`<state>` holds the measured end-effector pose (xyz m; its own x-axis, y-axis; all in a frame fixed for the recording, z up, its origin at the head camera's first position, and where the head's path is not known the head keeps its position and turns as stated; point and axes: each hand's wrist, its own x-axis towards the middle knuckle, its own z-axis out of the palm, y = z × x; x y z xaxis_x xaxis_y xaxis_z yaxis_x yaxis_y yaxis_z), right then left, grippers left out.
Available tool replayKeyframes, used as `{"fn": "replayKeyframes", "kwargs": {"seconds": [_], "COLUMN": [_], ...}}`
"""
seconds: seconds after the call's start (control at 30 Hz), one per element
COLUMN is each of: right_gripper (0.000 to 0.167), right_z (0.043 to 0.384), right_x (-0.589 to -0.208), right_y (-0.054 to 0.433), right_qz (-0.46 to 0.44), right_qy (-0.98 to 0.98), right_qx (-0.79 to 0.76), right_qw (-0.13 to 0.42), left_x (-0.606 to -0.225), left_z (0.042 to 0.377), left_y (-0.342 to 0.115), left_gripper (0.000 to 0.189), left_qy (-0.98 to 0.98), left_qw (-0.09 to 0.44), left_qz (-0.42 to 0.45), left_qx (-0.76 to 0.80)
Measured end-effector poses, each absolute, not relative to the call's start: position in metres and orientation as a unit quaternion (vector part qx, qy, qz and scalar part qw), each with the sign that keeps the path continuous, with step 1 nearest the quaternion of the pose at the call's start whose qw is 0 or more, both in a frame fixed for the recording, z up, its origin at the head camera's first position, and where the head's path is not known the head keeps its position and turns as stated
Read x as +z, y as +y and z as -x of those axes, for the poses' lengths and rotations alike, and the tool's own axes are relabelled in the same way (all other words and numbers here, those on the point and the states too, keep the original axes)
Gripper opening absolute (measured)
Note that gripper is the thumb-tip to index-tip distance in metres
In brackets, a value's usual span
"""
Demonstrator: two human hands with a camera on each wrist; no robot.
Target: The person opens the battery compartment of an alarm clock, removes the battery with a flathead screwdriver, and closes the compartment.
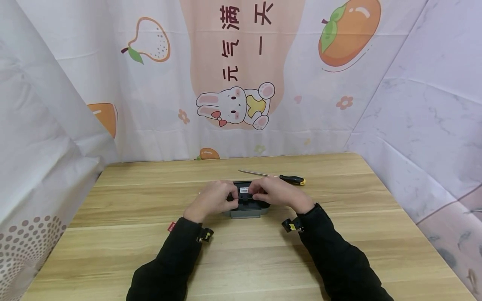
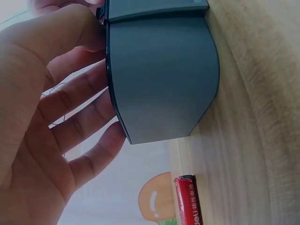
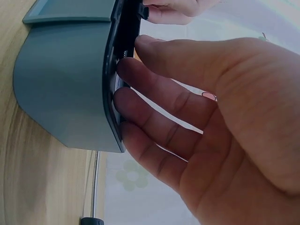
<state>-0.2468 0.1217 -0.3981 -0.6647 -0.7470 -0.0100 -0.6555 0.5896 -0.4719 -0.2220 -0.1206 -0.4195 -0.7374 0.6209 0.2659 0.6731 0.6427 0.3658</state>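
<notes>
1 red battery [image 2: 187,201] lies farthest left on the wooden table [image 1: 113,234], just beside the left black sleeve [image 1: 165,263] and partly hidden by it. Next comes the left hand [image 1: 214,198], its fingers bent over the left rim of a grey device [image 1: 245,214]; a small black tab shows at its fingertips, but whether they pinch it I cannot tell. The device sits directly between the 2 hands, dark recessed side up, grey ledge toward the person. Both hands touch it from opposite sides, so neither is nearer; its long axis is hard to judge, being so covered. On its right, the right hand [image 1: 276,192] has its fingers loosely bent and slightly apart, tips against the rim. Beyond that hand, 1 screwdriver [image 1: 291,179] lies crosswise, black-and-yellow handle to the right, shaft pointing left behind the device.
</notes>
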Motion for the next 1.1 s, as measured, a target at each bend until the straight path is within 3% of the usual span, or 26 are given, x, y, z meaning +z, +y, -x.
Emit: {"fn": "replayKeyframes", "kwargs": {"seconds": [1.1], "right_gripper": [0.011], "right_z": [0.246], "right_x": [-0.4003], "right_y": [0.1224], "right_qz": [0.396], "right_qy": [0.883], "right_qx": [-0.225], "right_qw": [0.109], "left_x": [-0.4166], "left_z": [0.2214], "left_y": [-0.1234], "left_gripper": [0.003], "left_qy": [-0.903], "left_qw": [0.001], "left_qz": [0.34], "left_qx": [-0.263]}}
